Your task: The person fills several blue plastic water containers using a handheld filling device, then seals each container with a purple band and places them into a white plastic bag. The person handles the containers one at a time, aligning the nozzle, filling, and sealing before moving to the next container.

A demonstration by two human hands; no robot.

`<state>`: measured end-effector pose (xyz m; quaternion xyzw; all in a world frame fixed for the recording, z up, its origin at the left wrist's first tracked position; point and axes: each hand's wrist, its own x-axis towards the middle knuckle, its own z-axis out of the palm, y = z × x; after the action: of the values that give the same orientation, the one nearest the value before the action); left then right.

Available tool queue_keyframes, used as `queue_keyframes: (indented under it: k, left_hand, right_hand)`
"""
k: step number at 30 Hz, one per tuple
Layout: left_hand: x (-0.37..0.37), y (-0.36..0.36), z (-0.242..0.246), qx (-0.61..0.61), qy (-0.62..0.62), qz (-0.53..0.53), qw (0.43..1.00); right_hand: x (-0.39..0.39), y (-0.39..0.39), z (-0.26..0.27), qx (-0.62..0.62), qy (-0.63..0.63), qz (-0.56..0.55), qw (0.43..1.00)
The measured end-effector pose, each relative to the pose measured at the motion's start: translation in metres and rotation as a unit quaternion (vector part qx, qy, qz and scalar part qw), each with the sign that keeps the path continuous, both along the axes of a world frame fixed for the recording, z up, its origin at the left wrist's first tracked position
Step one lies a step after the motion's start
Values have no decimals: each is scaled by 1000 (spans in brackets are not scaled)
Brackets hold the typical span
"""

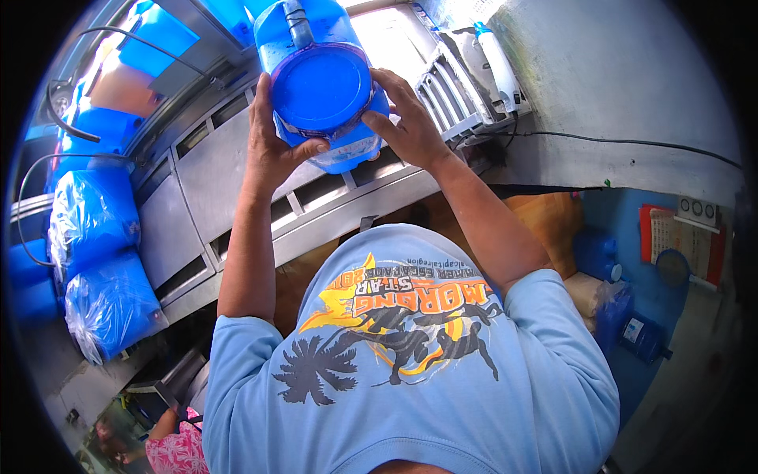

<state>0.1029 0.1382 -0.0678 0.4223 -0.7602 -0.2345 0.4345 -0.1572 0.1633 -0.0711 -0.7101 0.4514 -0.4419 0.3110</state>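
A blue plastic water container [349, 29] stands before me on a metal counter [216, 183]. Its large round blue lid [320, 86] faces me, and a grey-blue handle [298, 26] sits just beyond. A thin printed plastic band [299, 131] wraps the lid's edge. My left hand [272, 139] holds the left side, with its thumb lying below the lid. On the opposite side, my right hand [408, 121] curls its fingers and thumb against the lid's rim and band. Both hands partly hide the container's sides.
Right of the container, a white corded handheld device [497, 65] leans on a white slatted rack [453, 98]. Plastic-wrapped blue containers [112, 296] are stacked at left, near thin hoses [89, 137]. A person in a pink patterned garment [177, 444] is at lower left.
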Motion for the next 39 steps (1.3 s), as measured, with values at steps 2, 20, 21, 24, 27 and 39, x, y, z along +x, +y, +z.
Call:
queue_keyframes:
  k: [2, 20, 21, 24, 27, 39]
  left_hand:
    - [-3, 1, 2, -13, 1, -10, 1000]
    - [-26, -10, 90, -69, -206, -11, 976]
    - [-36, -15, 96, -103, -258, -23, 960]
    - [-60, -23, 103, -78, -355, -31, 931]
    - [-71, -25, 103, -60, -386, -23, 920]
    - [-99, 13, 131, -174, -252, -19, 952]
  right_hand:
    - [-1, 1, -1, -1, -7, -1, 1000]
    - [-52, 51, -21, -21, 6, 7, 1000]
    - [-65, 66, -33, 72, 14, 37, 997]
    - [-111, 115, -79, 172, 33, 20, 984]
    - [-167, 142, -131, 217, 4, -170, 961]
    - [-274, 32, -203, 274, -33, -447, 851]
